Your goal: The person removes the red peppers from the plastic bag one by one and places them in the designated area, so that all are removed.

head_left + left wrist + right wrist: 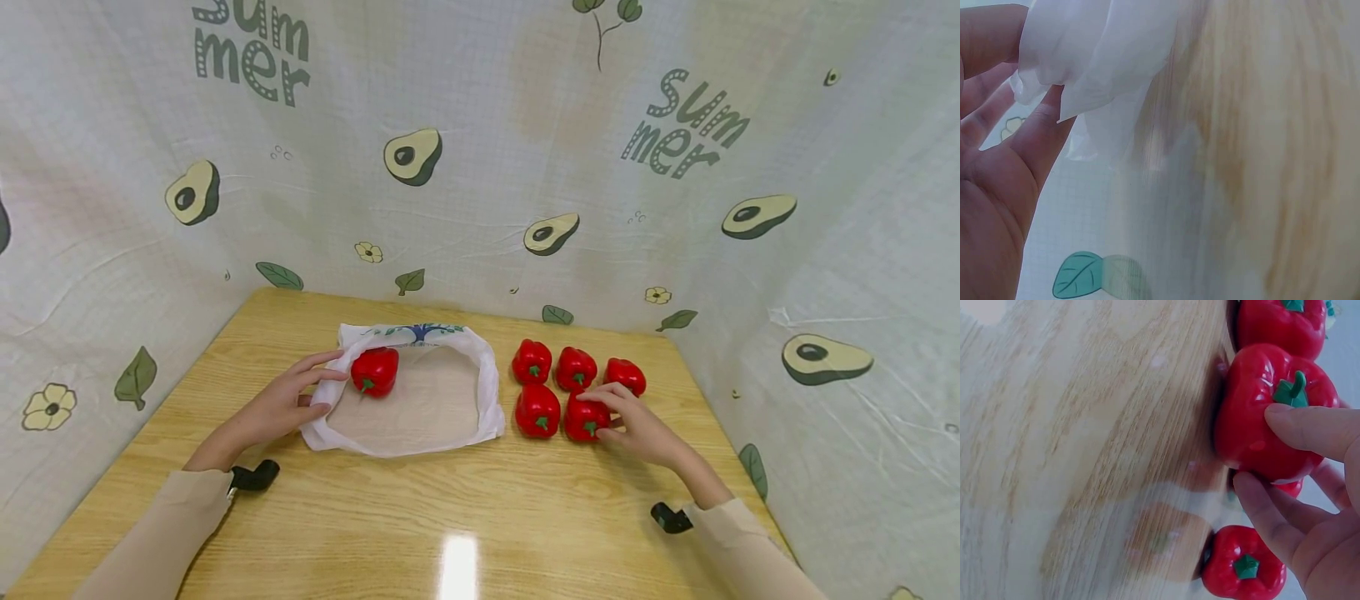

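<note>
A white plastic bag (491, 387) with a blue and green tree print lies with its mouth spread wide. One red bell pepper (377, 369) with a green stem rests inside it, at the left. My left hand (288, 400) pinches the bag's left rim; in the left wrist view the thin film (1104, 56) passes between thumb and fingers. On the right, my right hand (633, 422) grips the front-right bell pepper (583, 419) of a group. The right wrist view has the thumb on this pepper (1250, 425) near its stem, with the other fingers around its far side.
Beside the gripped pepper sits another front pepper (537, 410). Behind them stand three more, the left (532, 362), middle (576, 368) and right one (627, 377). The wooden table (375, 517) is bounded by a printed white cloth (480, 167) at the back and sides.
</note>
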### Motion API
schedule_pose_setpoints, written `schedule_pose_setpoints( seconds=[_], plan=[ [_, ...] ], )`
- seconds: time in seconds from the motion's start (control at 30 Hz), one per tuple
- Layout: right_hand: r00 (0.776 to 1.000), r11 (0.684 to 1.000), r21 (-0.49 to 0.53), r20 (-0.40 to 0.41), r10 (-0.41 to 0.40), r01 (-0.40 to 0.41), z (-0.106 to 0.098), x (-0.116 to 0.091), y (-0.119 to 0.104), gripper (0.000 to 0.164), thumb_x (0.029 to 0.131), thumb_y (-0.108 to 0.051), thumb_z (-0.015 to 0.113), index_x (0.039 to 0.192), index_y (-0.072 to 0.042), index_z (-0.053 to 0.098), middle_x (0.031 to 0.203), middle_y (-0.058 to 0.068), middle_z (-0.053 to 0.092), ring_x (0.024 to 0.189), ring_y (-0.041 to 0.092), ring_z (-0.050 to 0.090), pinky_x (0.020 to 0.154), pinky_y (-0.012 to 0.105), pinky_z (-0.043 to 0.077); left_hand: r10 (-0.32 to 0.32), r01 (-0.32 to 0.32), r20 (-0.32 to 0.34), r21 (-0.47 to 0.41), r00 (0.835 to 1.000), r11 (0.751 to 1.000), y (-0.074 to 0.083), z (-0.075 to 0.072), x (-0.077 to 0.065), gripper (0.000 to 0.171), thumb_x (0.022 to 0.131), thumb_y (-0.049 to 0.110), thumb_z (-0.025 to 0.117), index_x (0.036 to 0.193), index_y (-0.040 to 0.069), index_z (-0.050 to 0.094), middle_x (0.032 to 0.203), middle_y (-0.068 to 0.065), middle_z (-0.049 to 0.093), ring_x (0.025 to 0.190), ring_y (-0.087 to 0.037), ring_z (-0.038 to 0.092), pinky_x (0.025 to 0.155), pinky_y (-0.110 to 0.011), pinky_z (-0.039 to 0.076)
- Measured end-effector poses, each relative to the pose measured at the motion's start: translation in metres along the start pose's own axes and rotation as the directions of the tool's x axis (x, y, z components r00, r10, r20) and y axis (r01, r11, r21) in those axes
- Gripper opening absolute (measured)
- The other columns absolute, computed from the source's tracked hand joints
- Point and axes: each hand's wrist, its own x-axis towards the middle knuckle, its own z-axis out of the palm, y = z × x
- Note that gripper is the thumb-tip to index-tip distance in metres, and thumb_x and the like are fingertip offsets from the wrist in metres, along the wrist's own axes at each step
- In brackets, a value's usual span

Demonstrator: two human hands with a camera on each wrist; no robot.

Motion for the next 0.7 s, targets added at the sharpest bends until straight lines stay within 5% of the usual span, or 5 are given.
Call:
schedule_pose_setpoints(
  seconds=[0.47,0.7],
  plan=[
    [0.999,0.999,0.041,0.034,0.008,-0.009,-0.004,-0.002,-0.002,0.067,0.088,0.011,0.079,0.148,-0.012,0.059,0.140,0.016,0.050,0.119,0.037,0.061,0.087,0.048,0.064,-0.005,0.005,0.004,-0.011,1.000,1.000,0.000,0.000,0.000,0.049,0.094,-0.004,0.077,0.141,0.006,0.066,0.171,-0.014,0.032,0.144,-0.041,0.043,0.092,-0.017,0.055],
    [0.998,0.999,0.023,0.060,0.026,-0.027,-0.020,-0.003,-0.012,0.066,0.088,0.000,0.085,0.147,-0.007,0.058,0.141,0.021,0.051,0.124,0.047,0.061,0.091,0.060,0.060,-0.011,0.011,0.011,-0.027,1.000,1.000,0.001,0.000,0.000,0.049,0.094,-0.004,0.076,0.141,0.005,0.066,0.171,-0.016,0.031,0.145,-0.043,0.043,0.094,-0.032,0.060]
  ],
)
